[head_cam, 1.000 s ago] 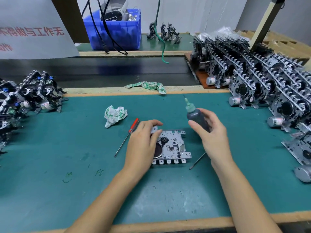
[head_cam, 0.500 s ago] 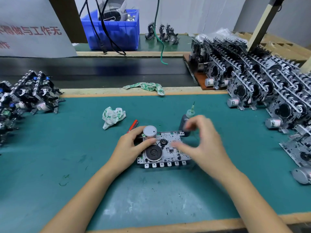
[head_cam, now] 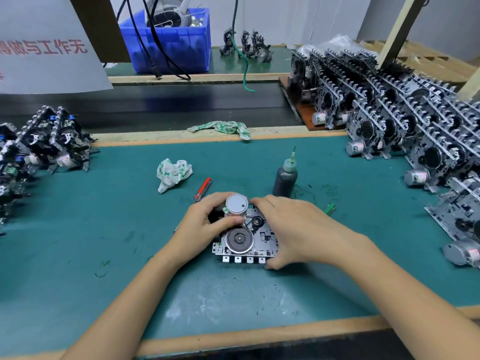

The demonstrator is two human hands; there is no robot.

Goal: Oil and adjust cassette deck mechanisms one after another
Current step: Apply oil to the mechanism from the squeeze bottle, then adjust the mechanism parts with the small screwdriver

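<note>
At the middle of the green surface [head_cam: 78,255] lies one cassette deck mechanism [head_cam: 249,240], flat on its plate with the round flywheel [head_cam: 239,239] facing up and a row of small square tabs along its near edge. Both hands are on it. The left hand [head_cam: 207,224] curls around the silver motor can [head_cam: 235,203] at the mechanism's far left corner, thumb on the near side and fingers on the far side, so it is closed on that part. The right hand [head_cam: 293,229] lies over the right half of the plate, fingers spread toward the motor and thumb tucked at the near right corner (how firmly it grips, I cannot tell).

Just beyond the right hand the dark oil bottle [head_cam: 284,180] stands upright by itself, its thin needle tip pointing up, touched by neither hand. A red-handled screwdriver [head_cam: 203,187] lies beyond the left hand, partly hidden by it, and a crumpled white-and-green rag [head_cam: 172,174] sits further left. A second rag [head_cam: 223,127] drapes over the wooden far edge. Rows of upright mechanisms [head_cam: 405,118] fill the right side, and a smaller cluster [head_cam: 46,141] stands at the far left. A blue bin [head_cam: 176,45] with black cables sits on the far bench.
</note>
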